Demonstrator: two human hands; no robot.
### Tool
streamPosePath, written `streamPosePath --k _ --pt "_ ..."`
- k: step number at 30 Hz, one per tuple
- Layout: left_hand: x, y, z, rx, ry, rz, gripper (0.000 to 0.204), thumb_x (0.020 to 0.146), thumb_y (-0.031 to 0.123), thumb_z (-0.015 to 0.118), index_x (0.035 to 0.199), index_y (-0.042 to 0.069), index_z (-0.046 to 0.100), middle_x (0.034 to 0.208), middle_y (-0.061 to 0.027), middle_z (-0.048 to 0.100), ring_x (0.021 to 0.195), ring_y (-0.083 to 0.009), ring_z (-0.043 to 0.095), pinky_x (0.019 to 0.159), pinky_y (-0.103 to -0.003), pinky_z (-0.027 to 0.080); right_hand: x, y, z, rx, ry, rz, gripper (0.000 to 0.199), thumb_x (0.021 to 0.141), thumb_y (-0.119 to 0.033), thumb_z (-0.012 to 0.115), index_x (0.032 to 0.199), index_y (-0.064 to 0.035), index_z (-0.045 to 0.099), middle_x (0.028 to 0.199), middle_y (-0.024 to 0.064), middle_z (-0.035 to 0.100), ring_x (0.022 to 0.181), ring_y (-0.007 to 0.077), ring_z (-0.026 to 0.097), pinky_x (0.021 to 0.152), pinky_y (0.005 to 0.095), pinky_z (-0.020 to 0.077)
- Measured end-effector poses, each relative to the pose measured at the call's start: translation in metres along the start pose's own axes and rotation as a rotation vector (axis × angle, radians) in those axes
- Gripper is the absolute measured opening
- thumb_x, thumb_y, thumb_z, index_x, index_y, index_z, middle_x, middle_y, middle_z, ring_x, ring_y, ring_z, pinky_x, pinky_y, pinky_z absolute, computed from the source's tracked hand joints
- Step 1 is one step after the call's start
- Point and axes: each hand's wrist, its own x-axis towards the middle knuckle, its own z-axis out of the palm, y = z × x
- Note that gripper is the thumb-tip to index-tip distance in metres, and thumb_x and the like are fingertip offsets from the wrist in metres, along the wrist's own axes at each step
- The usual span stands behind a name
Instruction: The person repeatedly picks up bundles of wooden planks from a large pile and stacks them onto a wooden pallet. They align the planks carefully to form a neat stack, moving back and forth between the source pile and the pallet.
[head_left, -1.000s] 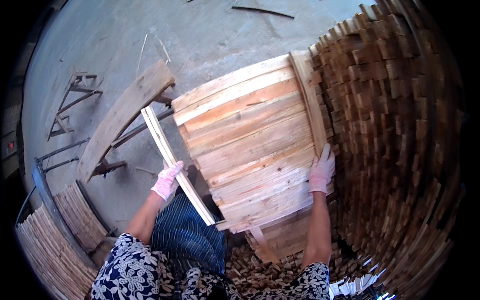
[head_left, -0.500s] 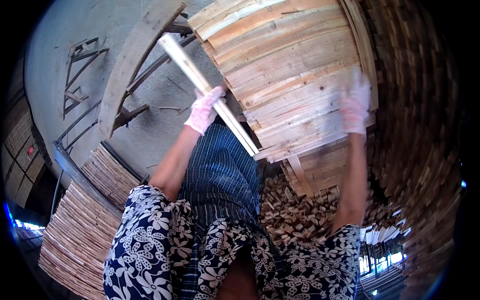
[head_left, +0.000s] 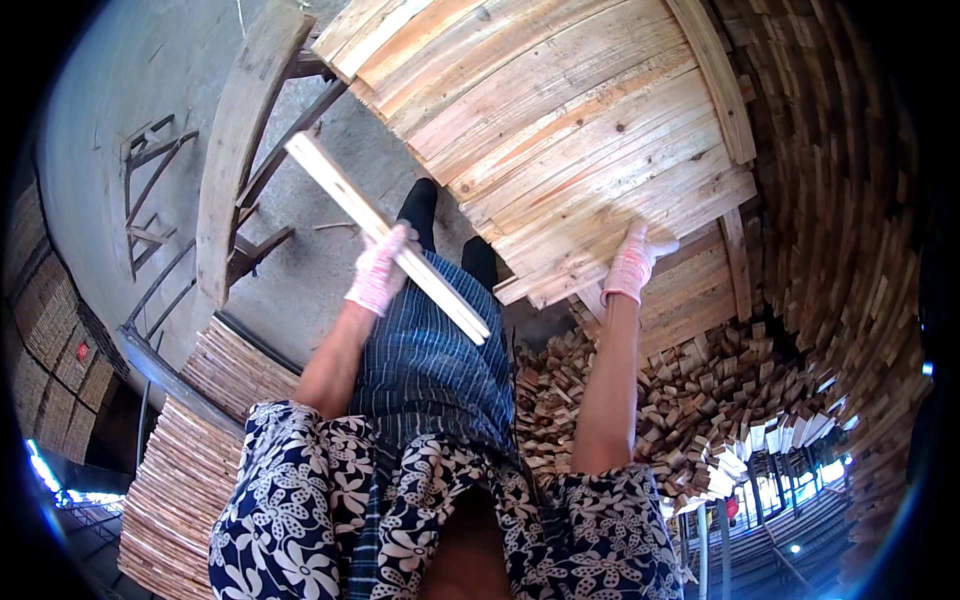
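Note:
My left hand [head_left: 378,272], in a pale pink-and-white knit glove, is closed around a light wooden strip [head_left: 345,195]. The strip slants across in front of my blue checked apron, clear of the stack, and a line along its lower end suggests two pieces together. My right hand [head_left: 632,265], gloved alike, lies on the near edge of a layer of pale planks [head_left: 560,130] set side by side. Its fingers look spread on the wood, with no separate piece visible in them.
A batten [head_left: 715,85] lies across the planks' right end. Many short wood ends [head_left: 690,400] are piled below right, beside a tall wood stack [head_left: 840,200]. A curved wooden trestle [head_left: 235,170] stands at left on the concrete floor. Stacked strips [head_left: 185,480] sit lower left.
My right hand has moved left and nearer, from the planks' right side to their near edge. My left hand has come down and slightly left, still holding the strip. The view has shifted a little.

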Motion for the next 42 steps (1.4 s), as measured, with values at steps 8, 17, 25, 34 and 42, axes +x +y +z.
streamPosePath --k 8,17,25,34,42 --pt "0.016 -0.044 0.095 -0.148 -0.080 0.014 0.058 0.093 0.011 0.077 0.141 0.013 0.045 0.123 -0.0052 0.062 0.116 -0.0210 0.061 0.106 -0.045 0.052 -0.004 -0.003 -0.012 -0.326 -0.061 -0.084 0.097 0.102 -0.062 0.044 0.164 -0.0072 -0.007 0.154 0.0440 0.028 0.136 0.0578 0.042 0.113 0.0560 0.0428" --pt "-0.037 0.020 0.110 -0.133 -0.296 -0.035 0.039 0.094 0.015 0.075 0.126 0.009 0.055 0.104 -0.0099 0.067 0.100 -0.0272 0.068 0.088 -0.048 0.061 -0.169 0.044 -0.009 -0.314 -0.867 -0.952 0.091 0.085 -0.029 0.082 0.161 -0.0168 0.033 0.126 0.0219 0.056 0.112 0.0405 0.061 0.094 0.0469 0.0540" --pt "0.034 0.134 0.155 1.581 -0.020 1.081 0.075 0.075 0.023 0.082 0.141 0.009 0.052 0.136 -0.0236 0.055 0.123 -0.0437 0.057 0.103 -0.054 0.047 -0.102 -0.016 0.084 -0.982 -0.017 -1.241 0.071 0.089 -0.017 0.066 0.153 -0.0329 0.042 0.107 0.0165 0.058 0.091 0.0354 0.062 0.076 0.0501 0.0534" --pt "0.109 0.199 0.191 2.354 -1.024 1.478 0.042 0.083 0.011 0.063 0.125 0.014 0.059 0.112 -0.0115 0.061 0.109 -0.0329 0.060 0.091 -0.046 0.053 -0.108 -0.029 0.057 -0.873 -0.249 -1.201 0.061 0.093 -0.006 0.050 0.150 -0.0303 0.049 0.091 0.0153 0.061 0.088 0.0326 0.066 0.075 0.0491 0.0531" --pt "0.088 0.170 0.237 2.842 -0.799 1.010 0.070 0.078 0.018 0.073 0.144 0.014 0.049 0.140 -0.0183 0.055 0.130 -0.0421 0.052 0.108 -0.050 0.047 -0.152 -0.061 0.006 -0.938 -0.310 -0.890 0.056 0.094 -0.036 0.062 0.148 -0.0270 0.050 0.127 0.0154 0.060 0.126 0.0377 0.056 0.098 0.0507 0.0479"
